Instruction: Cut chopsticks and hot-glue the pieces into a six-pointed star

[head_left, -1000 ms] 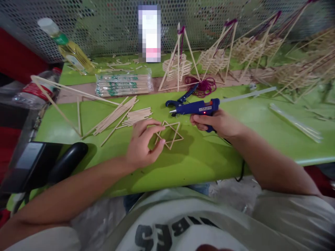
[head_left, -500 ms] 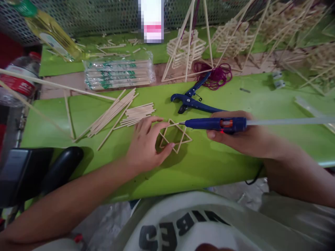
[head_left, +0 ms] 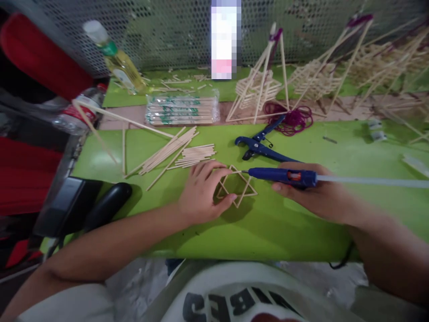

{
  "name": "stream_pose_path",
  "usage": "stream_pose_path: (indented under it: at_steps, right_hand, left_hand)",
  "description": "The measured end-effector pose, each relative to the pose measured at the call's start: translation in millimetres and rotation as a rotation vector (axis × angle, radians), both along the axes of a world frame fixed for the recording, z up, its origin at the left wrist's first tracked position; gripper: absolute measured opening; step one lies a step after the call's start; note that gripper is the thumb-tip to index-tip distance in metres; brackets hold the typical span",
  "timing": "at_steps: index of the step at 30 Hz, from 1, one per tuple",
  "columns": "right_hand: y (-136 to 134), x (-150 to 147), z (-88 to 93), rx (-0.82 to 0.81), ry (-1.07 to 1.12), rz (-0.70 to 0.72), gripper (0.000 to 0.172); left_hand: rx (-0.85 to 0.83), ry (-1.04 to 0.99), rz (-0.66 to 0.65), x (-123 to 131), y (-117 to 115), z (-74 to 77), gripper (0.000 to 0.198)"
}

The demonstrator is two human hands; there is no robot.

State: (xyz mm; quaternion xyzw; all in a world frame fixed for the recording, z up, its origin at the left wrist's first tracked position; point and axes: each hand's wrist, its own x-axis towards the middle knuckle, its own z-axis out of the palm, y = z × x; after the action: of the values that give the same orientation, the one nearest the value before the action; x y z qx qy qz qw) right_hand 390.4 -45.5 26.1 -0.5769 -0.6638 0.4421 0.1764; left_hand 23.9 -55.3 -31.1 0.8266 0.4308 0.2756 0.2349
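A small star made of thin wooden sticks [head_left: 241,193] lies flat on the green table [head_left: 268,223]. My left hand [head_left: 201,192] rests on the table with thumb and fingers pinching the star's left side. In my right hand [head_left: 315,194] a blue glue gun [head_left: 284,175] lies level, the fingers wrapped round its grip. A clear glue stick juts out of the gun's back to the right. The nozzle points left and its tip touches the star's upper right edge.
Loose wooden sticks [head_left: 174,152] lie left of the star. Blue pliers [head_left: 261,145] and purple thread [head_left: 295,118] sit behind it. A pack of sticks [head_left: 182,109], two bottles [head_left: 117,62] and several stick frames [head_left: 261,85] stand at the back. A black object [head_left: 87,205] sits at the left edge.
My right hand has lowered the glue gun from above the table and brought its nozzle to the star's upper right edge. My left hand stays on the star.
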Motion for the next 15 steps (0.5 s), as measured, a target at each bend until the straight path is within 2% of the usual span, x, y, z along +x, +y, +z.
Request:
stream_pose_path:
  at_steps: [2,6,11,15]
  right_hand:
    - [0.0,3.5,-4.0,-0.016,-0.012,-0.006,0.048]
    - [-0.6,1.4,-8.7,0.007,-0.052,-0.136,0.064]
    - [3.3,-4.8,-11.9,0.0,-0.028,-0.107,0.055]
    - [8.5,-8.3,-12.6,0.026,-0.043,-0.17,0.061]
  left_hand:
    - [-0.015,-0.01,0.015,0.7,1.4,0.7,0.057]
    - [-0.044,-0.022,0.067,2.2,2.8,5.2,0.05]
    - [-0.065,-0.075,0.118,4.3,4.4,5.8,0.038]
    - [-0.041,-0.121,0.121,3.6,6.8,3.6,0.032]
